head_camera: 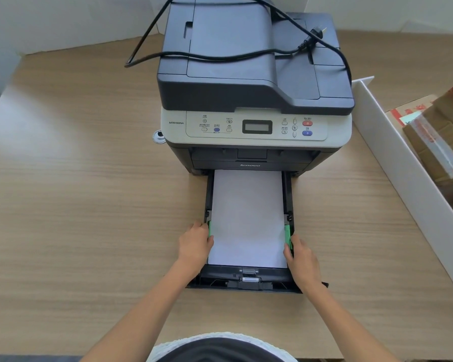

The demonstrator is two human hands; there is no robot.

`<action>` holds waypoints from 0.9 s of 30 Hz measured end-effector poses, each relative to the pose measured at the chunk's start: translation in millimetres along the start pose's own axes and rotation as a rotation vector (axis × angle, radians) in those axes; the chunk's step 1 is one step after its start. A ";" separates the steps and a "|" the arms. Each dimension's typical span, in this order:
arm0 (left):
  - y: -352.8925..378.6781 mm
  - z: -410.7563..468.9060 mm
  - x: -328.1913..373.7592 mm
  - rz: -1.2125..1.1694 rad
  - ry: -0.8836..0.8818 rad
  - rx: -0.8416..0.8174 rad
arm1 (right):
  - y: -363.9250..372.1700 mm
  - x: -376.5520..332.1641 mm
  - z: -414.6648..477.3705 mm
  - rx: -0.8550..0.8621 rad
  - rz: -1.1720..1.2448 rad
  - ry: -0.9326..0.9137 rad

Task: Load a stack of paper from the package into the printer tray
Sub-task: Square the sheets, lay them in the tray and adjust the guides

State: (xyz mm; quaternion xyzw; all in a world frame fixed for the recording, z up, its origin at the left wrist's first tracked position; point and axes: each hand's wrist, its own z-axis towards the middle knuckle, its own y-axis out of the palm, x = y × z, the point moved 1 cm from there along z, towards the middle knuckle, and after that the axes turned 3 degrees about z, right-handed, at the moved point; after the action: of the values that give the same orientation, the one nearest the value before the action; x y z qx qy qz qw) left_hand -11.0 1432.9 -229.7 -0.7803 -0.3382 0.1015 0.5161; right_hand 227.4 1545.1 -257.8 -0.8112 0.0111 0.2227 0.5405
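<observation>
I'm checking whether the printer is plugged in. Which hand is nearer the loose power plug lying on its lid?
Right. The plug lies on the lid's right rear; the right hand is at the tray's right guide, the left hand at the left guide, farther across.

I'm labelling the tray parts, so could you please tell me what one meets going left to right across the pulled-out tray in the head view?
Left hand → left green guide → paper → right green guide → right hand.
</observation>
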 end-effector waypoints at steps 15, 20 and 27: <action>19.8 -5.4 -20.7 -0.299 0.031 0.154 | -3.0 0.3 -2.2 -0.051 -0.146 0.011; 18.5 -6.5 -32.3 -0.547 -0.072 0.127 | -10.3 6.7 -6.6 -0.081 0.001 -0.020; 16.9 -28.6 -55.0 -0.736 -0.131 0.013 | -31.1 23.4 -15.9 -0.141 0.037 -0.018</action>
State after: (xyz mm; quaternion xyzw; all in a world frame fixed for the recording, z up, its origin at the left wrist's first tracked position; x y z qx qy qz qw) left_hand -30.7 1373.0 -242.2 -0.5952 -0.6277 -0.0387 0.5002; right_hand 262.1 1549.3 -234.4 -0.8448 0.0055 0.2404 0.4780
